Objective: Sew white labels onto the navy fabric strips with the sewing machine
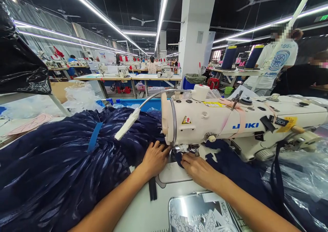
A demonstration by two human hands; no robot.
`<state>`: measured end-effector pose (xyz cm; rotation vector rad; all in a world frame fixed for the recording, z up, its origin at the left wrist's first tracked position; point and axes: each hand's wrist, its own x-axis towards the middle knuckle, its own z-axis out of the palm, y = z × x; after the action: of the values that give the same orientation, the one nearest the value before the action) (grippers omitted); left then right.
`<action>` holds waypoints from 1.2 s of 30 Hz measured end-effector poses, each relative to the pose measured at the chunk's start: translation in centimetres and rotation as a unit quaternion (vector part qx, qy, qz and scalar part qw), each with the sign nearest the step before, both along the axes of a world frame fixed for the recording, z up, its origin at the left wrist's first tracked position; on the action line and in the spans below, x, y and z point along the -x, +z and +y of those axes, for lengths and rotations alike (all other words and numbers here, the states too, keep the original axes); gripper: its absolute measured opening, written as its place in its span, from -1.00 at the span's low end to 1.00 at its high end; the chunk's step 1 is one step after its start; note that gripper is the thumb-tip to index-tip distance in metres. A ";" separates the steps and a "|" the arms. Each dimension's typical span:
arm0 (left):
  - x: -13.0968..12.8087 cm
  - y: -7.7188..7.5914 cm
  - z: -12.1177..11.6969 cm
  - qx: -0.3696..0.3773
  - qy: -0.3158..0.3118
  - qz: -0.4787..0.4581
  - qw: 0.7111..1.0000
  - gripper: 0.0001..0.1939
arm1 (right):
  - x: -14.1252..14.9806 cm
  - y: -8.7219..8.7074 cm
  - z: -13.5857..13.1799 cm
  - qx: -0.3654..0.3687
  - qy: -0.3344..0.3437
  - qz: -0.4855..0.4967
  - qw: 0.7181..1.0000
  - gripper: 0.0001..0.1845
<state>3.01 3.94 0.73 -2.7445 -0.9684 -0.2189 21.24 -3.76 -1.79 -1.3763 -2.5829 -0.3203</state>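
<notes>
Largest item: a heaped mass of dark navy fabric (64, 177) with paler streaks covered the left of the pale worktable (135, 204), a flat blue band (94, 136) lying across its folds. An off-white sewing machine (197, 116) with blue lettering spanned from centre to right, its needle end towards the left.

Beyond the machine, a blue plastic bin (151, 104) showed only its upper part; clear plastic was visible along it, other contents hidden. More navy cloth (230, 162) lay under and behind the machine arm, with clear plastic sheeting (304, 170) to its right.

Both forearms reached in from the near edge, converging at the needle. The left hand (155, 159) lay palm down left of the needle area, fingers slightly spread and pointing far and right, tips close to the presser foot; whether they had hold of cloth could not be told. The right hand (197, 167) came from the right, fingers bent and drawn together, tips at the edge of a small navy fabric piece (179, 159); pinch or press could not be told. That piece sat between the hands by the needle, dark and mostly obscured.

Nearest, a shiny silver rectangular tin (186, 203) held loose white labels (215, 220) with dark print, overlapping at various angles.
</notes>
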 end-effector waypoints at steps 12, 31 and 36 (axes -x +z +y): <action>-0.5 -0.5 1.0 -0.019 -0.004 -0.011 1.000 -0.81 | 1.3 0.0 -0.2 -0.034 -0.054 -0.035 0.997 -0.80; -0.5 -1.2 1.7 -0.019 -0.039 -0.019 0.999 -0.86 | -1.6 0.6 0.6 -0.034 -0.024 0.008 0.999 -0.74; -0.7 -1.3 1.7 -0.003 -0.059 -0.014 0.998 -0.86 | -2.8 1.0 0.5 -0.047 -0.015 0.018 0.999 -0.60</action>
<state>3.69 5.68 -0.58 -2.8033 -0.8116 -0.2810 24.02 -3.24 -0.83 -1.3768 -2.4862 -0.4112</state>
